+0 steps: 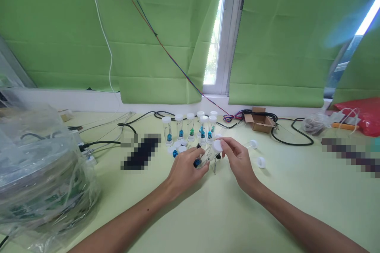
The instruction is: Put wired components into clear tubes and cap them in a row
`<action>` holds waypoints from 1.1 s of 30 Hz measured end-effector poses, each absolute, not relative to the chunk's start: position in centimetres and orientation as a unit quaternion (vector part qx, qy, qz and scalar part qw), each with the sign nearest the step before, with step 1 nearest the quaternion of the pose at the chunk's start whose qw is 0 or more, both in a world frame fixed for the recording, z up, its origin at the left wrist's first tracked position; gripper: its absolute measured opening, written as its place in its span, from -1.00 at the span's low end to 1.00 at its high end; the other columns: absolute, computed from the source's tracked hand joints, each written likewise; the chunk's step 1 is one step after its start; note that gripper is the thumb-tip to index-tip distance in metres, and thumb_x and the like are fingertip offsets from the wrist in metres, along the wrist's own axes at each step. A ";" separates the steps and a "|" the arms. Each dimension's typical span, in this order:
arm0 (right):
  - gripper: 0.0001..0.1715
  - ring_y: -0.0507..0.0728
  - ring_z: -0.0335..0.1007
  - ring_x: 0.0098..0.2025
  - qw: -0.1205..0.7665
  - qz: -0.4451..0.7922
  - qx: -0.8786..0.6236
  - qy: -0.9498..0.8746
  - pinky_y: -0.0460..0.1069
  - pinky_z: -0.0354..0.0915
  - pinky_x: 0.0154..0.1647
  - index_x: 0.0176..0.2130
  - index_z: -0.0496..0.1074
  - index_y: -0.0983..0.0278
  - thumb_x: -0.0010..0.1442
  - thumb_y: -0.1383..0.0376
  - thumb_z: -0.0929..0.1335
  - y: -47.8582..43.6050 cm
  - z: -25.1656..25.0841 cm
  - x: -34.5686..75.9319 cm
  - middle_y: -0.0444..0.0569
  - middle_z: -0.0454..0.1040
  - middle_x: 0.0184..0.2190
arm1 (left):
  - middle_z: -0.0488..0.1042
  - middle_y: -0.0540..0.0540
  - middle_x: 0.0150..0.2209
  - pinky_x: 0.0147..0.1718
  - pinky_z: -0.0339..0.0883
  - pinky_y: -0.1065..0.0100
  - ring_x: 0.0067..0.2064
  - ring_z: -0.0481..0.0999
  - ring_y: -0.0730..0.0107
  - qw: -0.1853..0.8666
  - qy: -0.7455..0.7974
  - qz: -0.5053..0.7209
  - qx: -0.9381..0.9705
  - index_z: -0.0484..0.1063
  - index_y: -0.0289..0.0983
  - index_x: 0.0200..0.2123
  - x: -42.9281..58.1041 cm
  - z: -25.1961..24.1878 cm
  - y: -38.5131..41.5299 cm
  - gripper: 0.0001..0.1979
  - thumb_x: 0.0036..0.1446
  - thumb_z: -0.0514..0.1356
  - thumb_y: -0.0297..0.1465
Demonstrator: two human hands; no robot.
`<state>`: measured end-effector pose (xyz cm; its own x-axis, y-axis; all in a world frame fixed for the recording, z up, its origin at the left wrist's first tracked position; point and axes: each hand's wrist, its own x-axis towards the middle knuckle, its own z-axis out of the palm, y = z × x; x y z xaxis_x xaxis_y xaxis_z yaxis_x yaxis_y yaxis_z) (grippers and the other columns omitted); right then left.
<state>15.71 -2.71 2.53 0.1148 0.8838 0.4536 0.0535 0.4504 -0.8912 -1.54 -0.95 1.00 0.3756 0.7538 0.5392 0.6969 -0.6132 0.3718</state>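
Observation:
My left hand (190, 165) is closed around a see-through tube (207, 159) that lies tilted, with a dark blue piece and thin wire in it. At the tube's upper right end, my right hand (239, 160) pinches a white cap (217, 146); whether the cap is fully seated I cannot tell. Just behind my hands stand several capped tubes (191, 128) with blue or green pieces and wires inside. Loose white caps (182, 149) and a blue piece (175, 153) lie left of my fingers. A small black-headed item (219, 156) shows between my hands.
Right of my hand lie an uncapped-looking tube (252, 144) and a white ring-like cap (261, 162). A small cardboard box (259, 121) and black cable (297, 143) are behind. A large plastic-wrapped round object (44, 182) fills the left; a red bag (363, 114) sits far right.

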 end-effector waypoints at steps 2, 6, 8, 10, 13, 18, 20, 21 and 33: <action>-0.72 0.05 0.21 -0.40 0.624 0.327 -0.411 -0.579 -0.07 0.19 -0.38 -0.21 0.51 0.25 0.25 0.13 0.31 -2.7 2.5 15.7 -0.10 0.41 -0.37 | 0.47 -0.02 -0.39 -0.39 0.21 0.35 -0.39 0.42 0.35 0.041 0.436 0.348 0.829 0.45 -0.24 -0.27 -1.6 0.9 -0.9 -0.87 0.10 0.19 -0.35; -0.69 0.05 0.20 -0.42 0.605 0.344 -0.417 -0.585 -0.06 0.15 -0.42 -0.25 0.49 0.25 0.28 0.11 0.27 -2.4 1.9 15.8 -0.10 0.40 -0.39 | 0.46 -0.02 -0.40 -0.40 0.20 0.36 -0.40 0.40 0.37 0.041 0.435 0.348 0.829 0.45 -0.24 -0.27 -1.6 0.9 -0.9 -0.87 0.09 0.19 -0.35; -0.67 0.04 0.19 -0.44 0.598 0.347 -0.417 -0.590 -0.06 0.15 -0.42 -0.33 0.46 0.27 0.28 0.10 0.27 -2.1 1.6 15.8 -0.11 0.37 -0.44 | 0.46 -0.01 -0.41 -0.41 0.19 0.36 -0.41 0.39 0.37 0.044 0.436 0.348 0.829 0.45 -0.23 -0.28 -1.7 0.9 -0.9 -0.88 0.10 0.19 -0.35; -0.66 0.04 0.18 -0.46 0.593 0.350 -0.414 -0.596 -0.06 0.15 -0.44 -0.40 0.43 0.27 0.28 0.10 0.28 -1.8 1.2 15.8 -0.13 0.33 -0.48 | 0.46 -0.01 -0.42 -0.40 0.20 0.36 -0.41 0.39 0.37 0.048 0.436 0.348 0.828 0.45 -0.24 -0.29 -1.7 1.0 -0.9 -0.89 0.10 0.19 -0.35; -0.63 0.04 0.20 -0.45 0.591 0.361 -0.401 -0.599 -0.06 0.17 -0.44 -0.42 0.38 0.27 0.29 0.09 0.26 -1.7 0.8 15.7 -0.12 0.32 -0.49 | 0.45 -0.01 -0.43 -0.40 0.20 0.36 -0.41 0.39 0.37 0.053 0.438 0.346 0.828 0.46 -0.24 -0.31 -1.6 1.1 -0.9 -0.89 0.09 0.19 -0.35; -0.59 0.03 0.19 -0.49 0.583 0.336 -0.402 -0.621 -0.07 0.17 -0.45 -0.39 0.35 0.25 0.34 0.06 0.21 -2.0 0.9 15.8 -0.16 0.28 -0.54 | 0.46 -0.02 -0.43 -0.41 0.21 0.36 -0.42 0.39 0.37 0.053 0.439 0.340 0.830 0.48 -0.24 -0.29 -1.6 1.3 -1.0 -0.87 0.08 0.19 -0.35; -0.57 0.03 0.19 -0.52 0.569 0.321 -0.409 -0.637 -0.07 0.16 -0.47 -0.39 0.33 0.24 0.36 0.04 0.18 -2.2 1.1 15.9 -0.18 0.27 -0.57 | 0.46 -0.03 -0.42 -0.41 0.21 0.36 -0.42 0.40 0.36 0.049 0.441 0.339 0.830 0.48 -0.24 -0.28 -1.6 1.4 -1.1 -0.86 0.08 0.19 -0.35; -0.56 0.03 0.19 -0.53 0.559 0.314 -0.415 -0.646 -0.07 0.15 -0.47 -0.39 0.32 0.24 0.36 0.03 0.17 -2.3 1.2 15.9 -0.19 0.27 -0.59 | 0.47 -0.03 -0.42 -0.41 0.21 0.36 -0.42 0.40 0.36 0.047 0.442 0.338 0.830 0.48 -0.24 -0.28 -1.6 1.4 -1.2 -0.86 0.08 0.19 -0.35; -0.59 0.03 0.19 -0.56 0.529 0.262 -0.420 -0.689 -0.07 0.15 -0.48 -0.07 0.39 0.24 0.40 0.07 0.12 -2.4 1.3 16.4 -0.20 0.26 -0.59 | 0.54 -0.05 -0.36 -0.38 0.26 0.34 -0.37 0.48 0.31 0.034 0.443 0.327 0.834 0.51 -0.21 -0.23 -1.8 1.3 -0.9 -0.81 0.05 0.22 -0.37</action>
